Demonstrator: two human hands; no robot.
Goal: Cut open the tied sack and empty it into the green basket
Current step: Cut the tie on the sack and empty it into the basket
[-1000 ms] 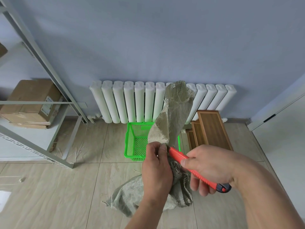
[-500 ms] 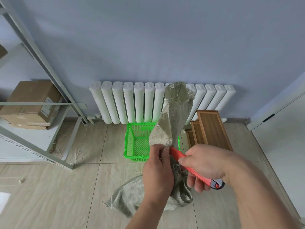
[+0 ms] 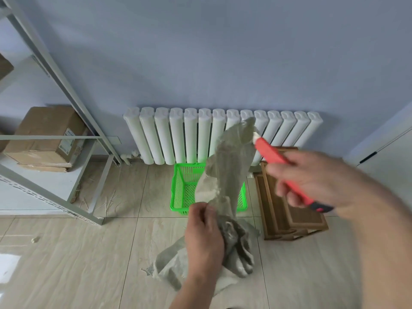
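A moment before, the knife was down low, right by the left hand [image 3: 204, 235] at the neck of the sack [image 3: 225, 181]; now it had swung up and away. I think the cut through the tie was done, or nearly done, so the next job was to tip the sack out. To the left of the green basket [image 3: 178, 188] stood a grey metal shelf [image 3: 66, 92] with a brown cardboard box [image 3: 48, 134] on it, well apart from the basket and not in the way. The basket sat on the tiled floor [image 3: 78, 253], just in front of the white radiator [image 3: 178, 134]. The left hand was near the front of the basket, squeezed tight around the bunched neck of the sack. The top flap of the sack stood up tall in front of the basket, and the rest of the sack lay crumpled on the floor, nearer than the basket. I could not see what was inside it. To the right of the basket, up high, the right hand [image 3: 312, 181] was closed around the red knife [image 3: 270, 155], which was blurry from moving. Its tip was close to the top of the flap. Just to the right of the basket lay some wooden trays [image 3: 296, 219]. They sat so close that things could spill onto them if the sack was tipped badly.
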